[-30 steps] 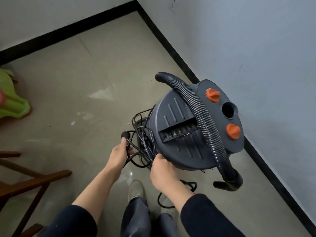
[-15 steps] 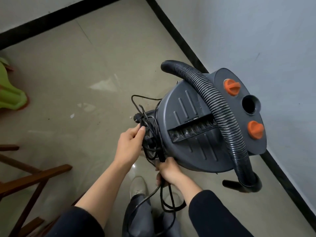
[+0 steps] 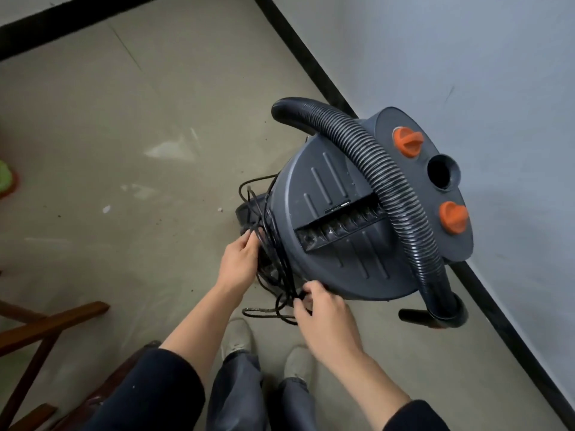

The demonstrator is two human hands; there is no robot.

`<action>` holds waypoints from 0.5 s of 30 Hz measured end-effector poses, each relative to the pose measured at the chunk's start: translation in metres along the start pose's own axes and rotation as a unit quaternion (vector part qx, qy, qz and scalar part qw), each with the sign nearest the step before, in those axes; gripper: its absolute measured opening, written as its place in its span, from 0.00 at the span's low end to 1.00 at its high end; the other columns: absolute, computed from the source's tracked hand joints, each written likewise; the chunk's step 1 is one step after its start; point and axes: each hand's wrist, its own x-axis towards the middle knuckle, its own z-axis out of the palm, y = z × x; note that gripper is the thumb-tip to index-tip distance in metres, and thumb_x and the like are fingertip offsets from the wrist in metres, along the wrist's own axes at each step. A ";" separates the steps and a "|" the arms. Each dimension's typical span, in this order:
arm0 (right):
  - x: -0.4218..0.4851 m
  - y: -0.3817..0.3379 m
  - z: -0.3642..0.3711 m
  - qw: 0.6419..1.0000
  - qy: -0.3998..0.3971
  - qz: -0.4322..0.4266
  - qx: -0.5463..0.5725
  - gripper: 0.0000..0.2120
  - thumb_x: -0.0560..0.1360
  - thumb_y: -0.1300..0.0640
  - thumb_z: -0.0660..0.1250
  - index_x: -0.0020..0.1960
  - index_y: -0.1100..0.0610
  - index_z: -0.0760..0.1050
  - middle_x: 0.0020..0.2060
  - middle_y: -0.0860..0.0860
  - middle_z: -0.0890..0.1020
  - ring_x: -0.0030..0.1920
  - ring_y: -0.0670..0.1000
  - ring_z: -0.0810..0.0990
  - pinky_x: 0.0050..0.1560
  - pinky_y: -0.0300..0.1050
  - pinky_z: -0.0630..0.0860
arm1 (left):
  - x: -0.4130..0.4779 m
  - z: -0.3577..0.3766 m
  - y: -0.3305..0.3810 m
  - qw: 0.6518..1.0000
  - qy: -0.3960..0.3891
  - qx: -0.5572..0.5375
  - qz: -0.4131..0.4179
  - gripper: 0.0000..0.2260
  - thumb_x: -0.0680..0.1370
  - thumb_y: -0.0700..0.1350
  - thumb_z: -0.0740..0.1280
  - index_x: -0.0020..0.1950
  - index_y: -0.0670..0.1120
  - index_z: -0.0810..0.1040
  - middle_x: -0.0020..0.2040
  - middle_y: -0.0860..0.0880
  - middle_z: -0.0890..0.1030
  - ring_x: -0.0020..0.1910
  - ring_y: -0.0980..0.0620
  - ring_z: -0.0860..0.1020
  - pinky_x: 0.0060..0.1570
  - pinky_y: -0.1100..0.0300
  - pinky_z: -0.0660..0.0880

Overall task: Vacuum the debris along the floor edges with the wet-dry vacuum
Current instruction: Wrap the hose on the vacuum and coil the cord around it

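A dark grey wet-dry vacuum (image 3: 339, 231) with two orange knobs stands on the floor close to the right wall. Its black ribbed hose (image 3: 385, 188) arches over the lid and ends in a nozzle on the floor at the lower right. A tangled black power cord (image 3: 273, 262) hangs in loops on the vacuum's left side. My left hand (image 3: 239, 259) grips the cord loops from the left. My right hand (image 3: 320, 309) pinches cord strands at the bottom of the bundle, beside the vacuum's lower rim. Small specks of debris (image 3: 107, 209) lie on the floor to the left.
A black baseboard (image 3: 311, 60) runs along both walls and meets at a corner beyond the top edge. Brown wooden furniture legs (image 3: 53, 325) stand at the lower left. A green plastic object (image 3: 6, 178) sits at the left edge. My shoes are below the cord.
The view has shifted closer to the vacuum. My right hand moved from under the cord bundle up to its lower loops, and more cord now trails on the floor by my shoes.
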 end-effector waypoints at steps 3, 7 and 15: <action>-0.011 0.002 -0.037 0.980 0.139 -0.138 0.037 0.04 0.76 0.57 0.65 0.48 0.54 0.78 0.39 0.48 0.82 0.39 0.51 0.80 0.38 0.44 0.73 | -0.005 0.004 0.004 1.000 0.005 -0.003 -0.028 0.20 0.78 0.62 0.59 0.48 0.49 0.82 0.46 0.45 0.84 0.49 0.41 0.81 0.54 0.48 0.77; -0.005 0.005 -0.104 0.907 0.323 -0.267 0.043 0.04 0.74 0.65 0.66 0.46 0.64 0.79 0.39 0.53 0.80 0.40 0.52 0.78 0.44 0.41 0.74 | -0.013 0.013 0.021 0.999 0.010 0.032 -0.041 0.15 0.82 0.49 0.56 0.40 0.44 0.73 0.38 0.46 0.76 0.38 0.46 0.73 0.44 0.52 0.73; 0.029 -0.017 -0.127 0.887 0.079 -0.316 -0.327 0.27 0.80 0.48 0.60 0.73 0.62 0.63 0.70 0.58 0.68 0.73 0.59 0.62 0.74 0.53 0.53 | -0.009 0.010 0.026 0.992 0.021 0.110 -0.051 0.12 0.78 0.44 0.64 0.44 0.36 0.78 0.39 0.41 0.78 0.39 0.46 0.75 0.41 0.54 0.71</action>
